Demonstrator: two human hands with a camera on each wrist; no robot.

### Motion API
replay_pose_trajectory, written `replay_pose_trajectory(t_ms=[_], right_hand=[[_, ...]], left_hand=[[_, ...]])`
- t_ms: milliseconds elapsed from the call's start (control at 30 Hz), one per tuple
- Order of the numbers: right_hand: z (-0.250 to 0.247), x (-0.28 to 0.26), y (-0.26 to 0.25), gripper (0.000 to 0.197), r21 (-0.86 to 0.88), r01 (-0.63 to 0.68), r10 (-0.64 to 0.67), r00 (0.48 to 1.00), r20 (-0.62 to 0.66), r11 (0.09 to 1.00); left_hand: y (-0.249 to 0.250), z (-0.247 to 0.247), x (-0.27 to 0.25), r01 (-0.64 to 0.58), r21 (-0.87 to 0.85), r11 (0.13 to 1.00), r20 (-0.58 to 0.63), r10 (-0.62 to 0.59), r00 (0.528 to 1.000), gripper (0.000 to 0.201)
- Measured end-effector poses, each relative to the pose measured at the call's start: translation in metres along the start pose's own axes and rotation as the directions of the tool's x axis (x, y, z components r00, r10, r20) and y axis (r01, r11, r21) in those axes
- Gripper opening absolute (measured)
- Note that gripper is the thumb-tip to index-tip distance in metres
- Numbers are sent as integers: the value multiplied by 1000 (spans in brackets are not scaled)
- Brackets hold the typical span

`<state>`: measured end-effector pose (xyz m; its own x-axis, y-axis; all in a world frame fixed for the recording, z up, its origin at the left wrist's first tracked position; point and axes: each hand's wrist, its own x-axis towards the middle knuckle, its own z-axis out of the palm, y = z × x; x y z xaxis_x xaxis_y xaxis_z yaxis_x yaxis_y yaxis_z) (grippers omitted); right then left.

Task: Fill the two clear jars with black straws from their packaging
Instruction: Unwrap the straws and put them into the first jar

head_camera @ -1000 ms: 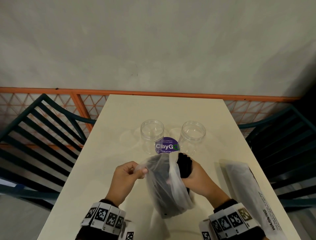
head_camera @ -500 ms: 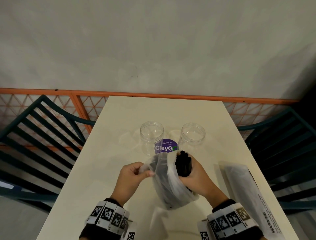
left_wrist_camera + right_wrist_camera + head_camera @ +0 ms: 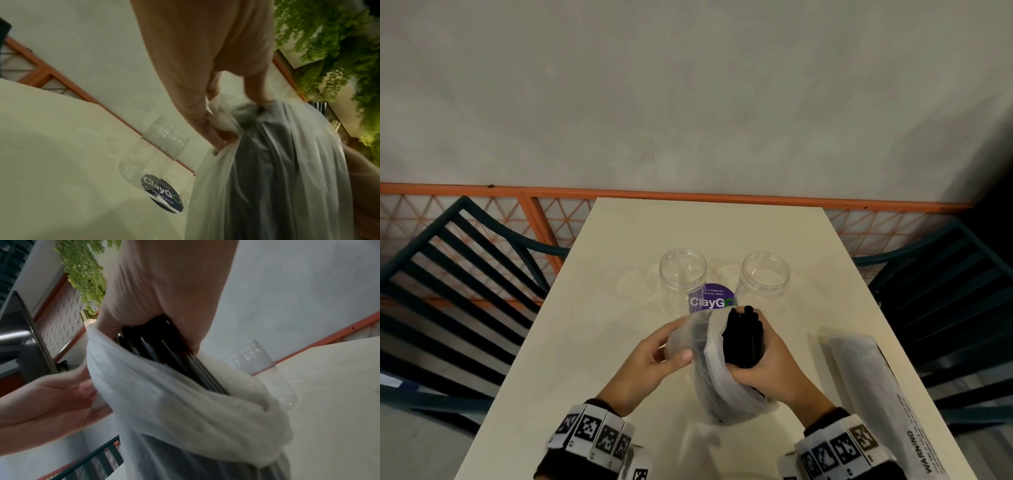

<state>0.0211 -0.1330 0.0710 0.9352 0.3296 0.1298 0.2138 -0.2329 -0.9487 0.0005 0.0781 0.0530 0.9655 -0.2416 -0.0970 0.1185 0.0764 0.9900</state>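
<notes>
Two clear jars stand open and upright at the table's middle, the left jar and the right jar, both with nothing inside. Just in front of them a translucent plastic bag is held up. My left hand pinches the bag's rim. My right hand grips a bundle of black straws that sticks out of the bag's mouth. More straws show dark through the bag.
A second long plastic package with a warning print lies at the table's right edge. A purple round sticker sits between the jars. Dark green chairs flank the cream table; an orange railing runs behind.
My right hand has drawn the straw bundle up, so more of it shows above the bag's mouth. My left hand has shifted right along the rim. The jars have not moved.
</notes>
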Motion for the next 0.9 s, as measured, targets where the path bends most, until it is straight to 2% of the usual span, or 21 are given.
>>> replay_pose_trajectory(t_ms=[67, 133, 267, 333, 400, 467, 567, 733, 800, 867, 900], right_hand=[[3, -1, 0, 60, -16, 15, -15, 1000, 4, 1000], [5, -1, -1, 58, -9, 20, -20, 1000, -5, 1000], [2, -6, 2, 69, -77, -21, 17, 999, -47, 997], [0, -8, 1, 86, -119, -35, 37, 999, 11, 992], [-1, -10, 5, 107, -93, -31, 43, 991, 129, 995], [0, -16, 17, 111, -76, -56, 73, 968, 241, 996], [4, -23, 32, 121, -110, -130, 156, 950, 271, 985], [1, -17, 37, 102, -112, -181, 205, 939, 276, 977], [-2, -15, 37, 89, -134, -205, 235, 933, 274, 969], [-5, -16, 37, 73, -186, -218, 264, 923, 279, 958], [-7, -17, 39, 68, -216, -228, 284, 915, 287, 950]], left_hand=[[0, 2, 2, -25, 71, 997, -113, 33, 993, 35], [-5, 2, 6, -11, 56, 998, -191, 22, 981, 33], [-12, 7, 5, 20, -125, 992, -197, -44, 979, 24], [-15, 11, 6, 55, -194, 979, -242, -102, 965, 25], [-18, 12, 4, 79, -239, 968, -260, -142, 955, 24], [-18, 11, 2, 86, -276, 957, -251, -158, 955, 27], [-17, 11, 2, 86, -260, 962, -212, -144, 967, 40], [-18, 10, 2, 52, -269, 962, -187, -105, 977, 28], [-20, 3, 0, 33, -298, 954, -131, -75, 989, 48], [-20, -2, -4, 37, -219, 975, -95, -58, 994, 75], [-20, -3, -6, 32, -155, 987, -88, -46, 995, 81]])
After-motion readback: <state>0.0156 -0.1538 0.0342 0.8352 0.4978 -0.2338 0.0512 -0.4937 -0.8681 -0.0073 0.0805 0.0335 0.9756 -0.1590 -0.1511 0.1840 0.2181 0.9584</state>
